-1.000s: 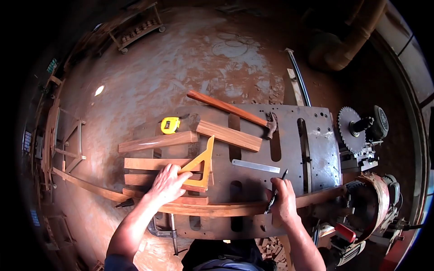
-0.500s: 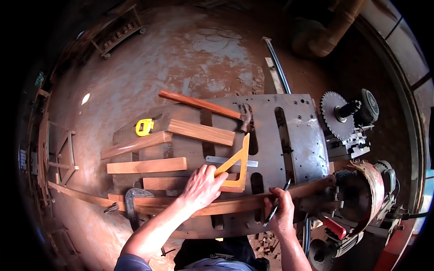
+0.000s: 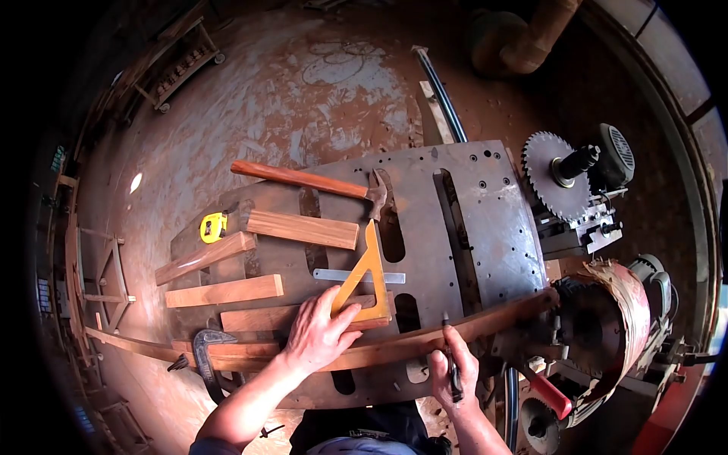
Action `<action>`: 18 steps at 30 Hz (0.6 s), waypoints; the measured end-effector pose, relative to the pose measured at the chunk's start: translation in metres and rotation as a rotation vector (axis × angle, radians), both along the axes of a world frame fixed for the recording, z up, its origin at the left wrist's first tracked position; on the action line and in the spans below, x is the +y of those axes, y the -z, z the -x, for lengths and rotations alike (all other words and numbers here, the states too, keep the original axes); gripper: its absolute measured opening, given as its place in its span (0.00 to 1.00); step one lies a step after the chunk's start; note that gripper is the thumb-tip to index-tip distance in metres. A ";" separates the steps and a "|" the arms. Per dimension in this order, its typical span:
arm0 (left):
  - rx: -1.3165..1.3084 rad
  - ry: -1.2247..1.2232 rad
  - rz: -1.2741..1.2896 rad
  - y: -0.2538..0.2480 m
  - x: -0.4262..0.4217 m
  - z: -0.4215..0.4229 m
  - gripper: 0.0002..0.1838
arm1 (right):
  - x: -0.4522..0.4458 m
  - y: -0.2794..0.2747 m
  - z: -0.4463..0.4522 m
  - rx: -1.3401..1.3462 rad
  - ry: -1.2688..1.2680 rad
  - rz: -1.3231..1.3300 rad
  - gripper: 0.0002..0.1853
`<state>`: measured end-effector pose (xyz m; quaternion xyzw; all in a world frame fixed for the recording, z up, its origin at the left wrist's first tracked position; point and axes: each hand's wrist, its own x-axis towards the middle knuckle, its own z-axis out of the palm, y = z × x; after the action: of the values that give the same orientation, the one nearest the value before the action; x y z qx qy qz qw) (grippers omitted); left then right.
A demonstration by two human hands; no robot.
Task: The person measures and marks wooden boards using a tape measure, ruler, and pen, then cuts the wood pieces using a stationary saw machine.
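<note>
My left hand grips the lower left corner of a yellow triangular set square, thumb along its lower edge. The square lies over the right end of a wooden block. In my right hand is a dark pen, its upper end pointing away from me. Both hands are over a long wooden strip that runs across the near side of the metal table. A steel ruler lies partly beneath the square. Beyond the square's tip rests a claw hammer.
On the slotted metal table lie a yellow tape measure and several wood blocks. A C-clamp sits at the strip's left part. Toothed saw blades and a red handle are on the right.
The view has shifted, so the table contents appear further left. My right hand has turned the pen from slanting to nearly lengthwise. My left hand keeps its hold on the set square.
</note>
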<state>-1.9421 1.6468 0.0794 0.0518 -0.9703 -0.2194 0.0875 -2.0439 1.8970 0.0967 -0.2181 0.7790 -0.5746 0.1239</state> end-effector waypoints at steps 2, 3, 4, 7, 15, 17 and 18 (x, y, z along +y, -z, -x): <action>0.000 -0.057 0.007 -0.002 0.006 0.003 0.35 | 0.002 -0.007 0.014 0.120 -0.068 -0.105 0.19; -0.011 -0.075 0.008 -0.001 0.008 0.002 0.35 | -0.001 -0.009 0.016 0.088 -0.028 -0.097 0.16; -0.023 -0.093 0.009 0.000 0.009 0.003 0.36 | -0.002 -0.005 0.017 0.046 -0.006 -0.040 0.15; -0.013 -0.089 -0.033 0.005 0.005 0.001 0.37 | -0.007 0.002 0.016 -0.111 0.067 0.068 0.10; -0.014 -0.096 -0.051 0.009 0.005 0.000 0.39 | -0.026 0.007 0.025 0.011 -0.049 0.066 0.12; -0.015 -0.095 -0.040 0.010 0.004 0.000 0.39 | -0.028 0.004 0.029 0.027 -0.098 0.045 0.12; -0.019 -0.094 -0.031 0.009 0.004 0.000 0.39 | -0.030 0.003 0.030 0.036 -0.122 0.034 0.12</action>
<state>-1.9423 1.6510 0.0702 0.1007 -0.9641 -0.2298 0.0874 -2.0742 1.8672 0.0932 -0.2778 0.7564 -0.5752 0.1410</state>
